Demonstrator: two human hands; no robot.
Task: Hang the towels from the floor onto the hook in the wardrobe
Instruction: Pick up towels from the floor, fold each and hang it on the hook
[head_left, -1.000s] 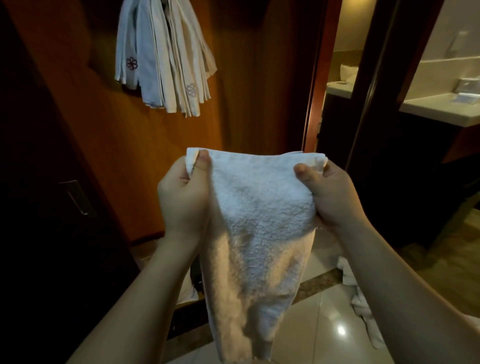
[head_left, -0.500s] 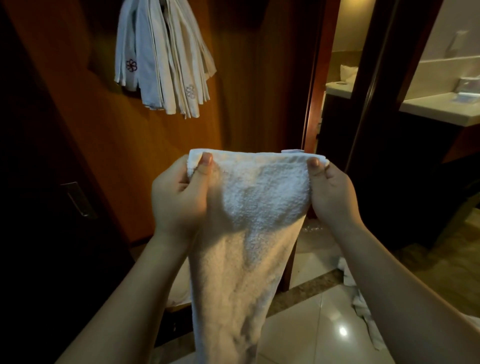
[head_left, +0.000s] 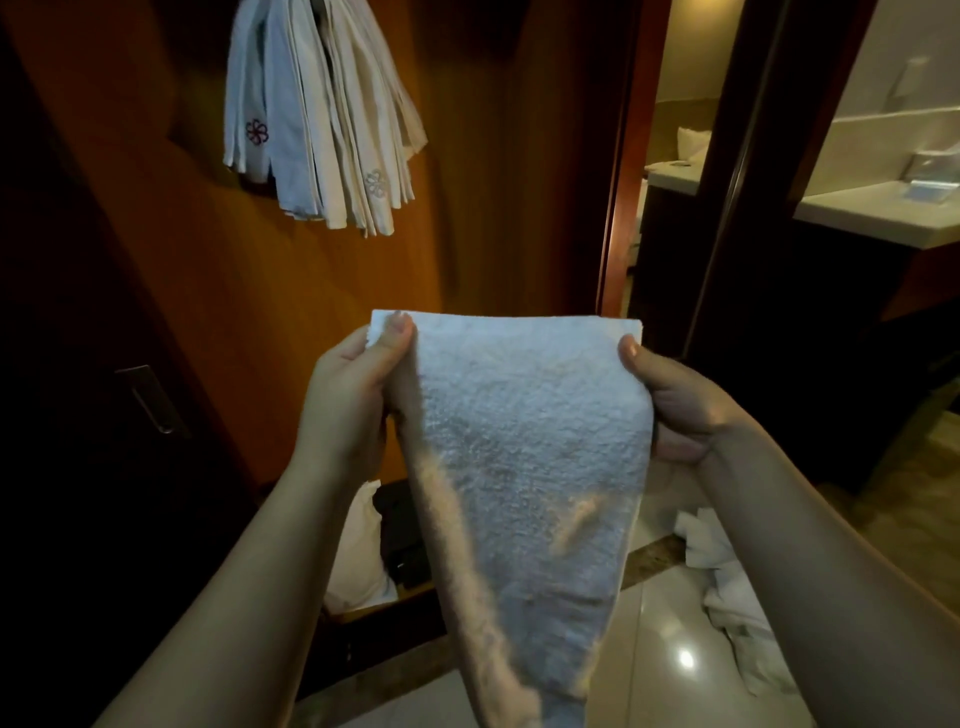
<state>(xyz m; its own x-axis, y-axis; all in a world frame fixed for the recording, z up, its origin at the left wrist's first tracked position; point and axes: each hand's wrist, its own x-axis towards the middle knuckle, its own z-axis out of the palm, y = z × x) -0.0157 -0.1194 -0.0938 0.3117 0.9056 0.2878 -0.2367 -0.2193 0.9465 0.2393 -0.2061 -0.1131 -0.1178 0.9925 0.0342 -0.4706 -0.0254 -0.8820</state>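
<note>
A white terry towel (head_left: 524, 441) hangs in front of me, stretched by its top edge. My left hand (head_left: 353, 400) pinches the top left corner and my right hand (head_left: 675, 400) grips the top right corner. Up on the left, a bunch of white towels (head_left: 322, 119) with small flower emblems hangs against the wooden wardrobe wall; the hook itself is hidden behind them. More white towels (head_left: 727, 587) lie crumpled on the shiny floor at the lower right, partly behind my right forearm.
The wardrobe's wooden back wall (head_left: 493, 182) is straight ahead. A dark door with a metal handle (head_left: 150, 397) stands at the left. A white pillow-like item (head_left: 358, 545) and a dark object (head_left: 402, 530) sit on the wardrobe floor. A bathroom counter (head_left: 878, 210) lies to the right.
The towel's top edge has been pulled wider and straighter between my hands. Its lower part has swung and folded along the left side.
</note>
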